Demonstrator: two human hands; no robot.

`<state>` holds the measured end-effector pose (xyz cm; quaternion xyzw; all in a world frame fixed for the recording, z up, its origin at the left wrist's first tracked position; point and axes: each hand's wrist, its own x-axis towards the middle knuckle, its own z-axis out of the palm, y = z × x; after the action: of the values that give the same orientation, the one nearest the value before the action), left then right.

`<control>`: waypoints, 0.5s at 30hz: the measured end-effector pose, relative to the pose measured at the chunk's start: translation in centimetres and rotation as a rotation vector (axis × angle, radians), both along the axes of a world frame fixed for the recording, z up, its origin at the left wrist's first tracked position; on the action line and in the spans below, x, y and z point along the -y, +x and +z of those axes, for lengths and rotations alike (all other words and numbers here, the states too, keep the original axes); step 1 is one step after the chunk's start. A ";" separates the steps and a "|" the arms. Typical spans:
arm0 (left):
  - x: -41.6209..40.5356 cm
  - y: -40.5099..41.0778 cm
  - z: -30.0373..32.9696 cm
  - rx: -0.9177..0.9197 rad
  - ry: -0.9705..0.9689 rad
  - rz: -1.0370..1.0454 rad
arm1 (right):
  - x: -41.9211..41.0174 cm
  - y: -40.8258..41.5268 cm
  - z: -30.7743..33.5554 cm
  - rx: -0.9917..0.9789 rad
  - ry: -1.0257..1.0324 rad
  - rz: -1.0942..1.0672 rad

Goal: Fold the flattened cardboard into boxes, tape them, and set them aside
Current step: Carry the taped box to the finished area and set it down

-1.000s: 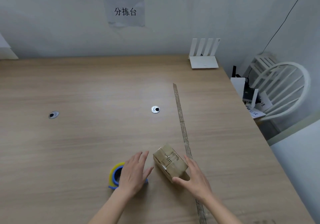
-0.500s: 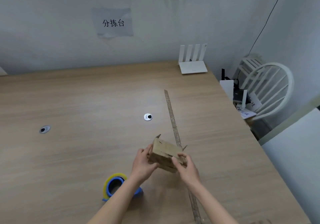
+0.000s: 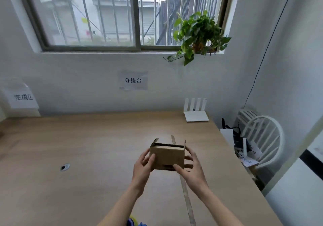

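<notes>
A small brown cardboard box [image 3: 167,157] is held up in the air above the wooden table [image 3: 87,155], its far end open with short flaps sticking up. My left hand [image 3: 142,167] grips its left side, thumb on the near face. My right hand [image 3: 191,168] holds its right side, fingers curled round the edge and thumb under the near bottom corner. Only a sliver of the yellow and blue tape roll [image 3: 133,222] shows at the bottom edge, behind my left forearm.
A long strip of tape [image 3: 185,190] runs down the table on the right. A white router [image 3: 196,113] stands at the back right corner. A white chair [image 3: 262,138] with papers sits beyond the right edge. A cable hole [image 3: 65,167] is at the left.
Both hands have lifted the box off the table and turned it level. The camera has tilted up, bringing the window and plant into view and pushing the tape roll to the bottom edge.
</notes>
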<state>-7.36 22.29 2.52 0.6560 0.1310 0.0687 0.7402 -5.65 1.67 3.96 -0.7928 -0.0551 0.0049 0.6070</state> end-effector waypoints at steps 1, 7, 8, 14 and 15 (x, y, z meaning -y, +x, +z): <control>-0.4 -0.3 1.3 0.016 -0.021 -0.009 | -0.1 -0.1 1.5 0.021 -0.014 0.035; -3.5 -3.1 8.9 0.079 -0.055 -0.028 | -1.6 0.1 9.5 0.069 0.081 0.232; -4.1 -3.7 10.1 0.087 -0.050 -0.024 | -1.9 0.2 10.6 0.083 0.084 0.272; -7.4 -7.1 14.9 0.102 -0.001 0.023 | -4.1 -0.5 14.8 0.153 -0.011 0.432; -7.9 -7.7 15.4 0.107 0.005 0.027 | -4.7 -0.8 15.0 0.164 -0.035 0.457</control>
<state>-15.07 30.20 17.87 0.6516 0.0997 0.1138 0.7433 -6.42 6.38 18.98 -0.7678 -0.2822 0.0786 0.5698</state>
